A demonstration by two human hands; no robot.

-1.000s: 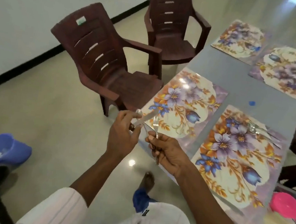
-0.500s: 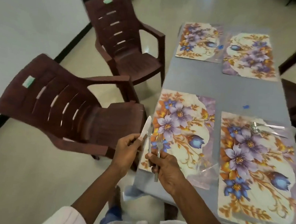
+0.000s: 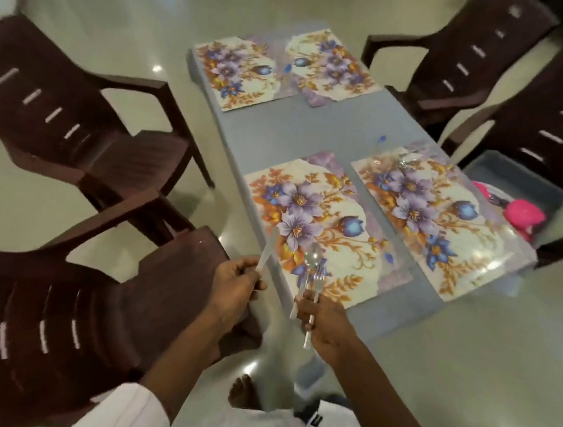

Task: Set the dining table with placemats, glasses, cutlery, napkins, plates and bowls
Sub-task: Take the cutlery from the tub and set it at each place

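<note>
My left hand (image 3: 236, 285) grips a clear plastic knife (image 3: 267, 250), blade pointing up over the table's near left edge. In my right hand (image 3: 324, 321) I hold a clear spoon (image 3: 311, 261) and a clear fork (image 3: 318, 282) together by their handles, tips over the near corner of the closest floral placemat (image 3: 348, 254). A second floral placemat (image 3: 444, 225) lies to its right with shiny cutlery (image 3: 404, 162) at its far edge. Two more placemats, a far left mat (image 3: 235, 71) and a far right mat (image 3: 335, 67), lie at the far end of the grey table (image 3: 298, 129).
Dark brown plastic chairs stand around the table: a near left chair (image 3: 58, 302), a second left chair (image 3: 60, 106), and right-side chairs (image 3: 526, 82). A grey bin (image 3: 504, 173) with pink items (image 3: 524, 214) sits on a chair at right. My bare foot (image 3: 242, 390) is on the tiled floor.
The view has swung right, and I now stand at the table's end. My hands have drawn apart, the knife in the left, the spoon and fork in the right.
</note>
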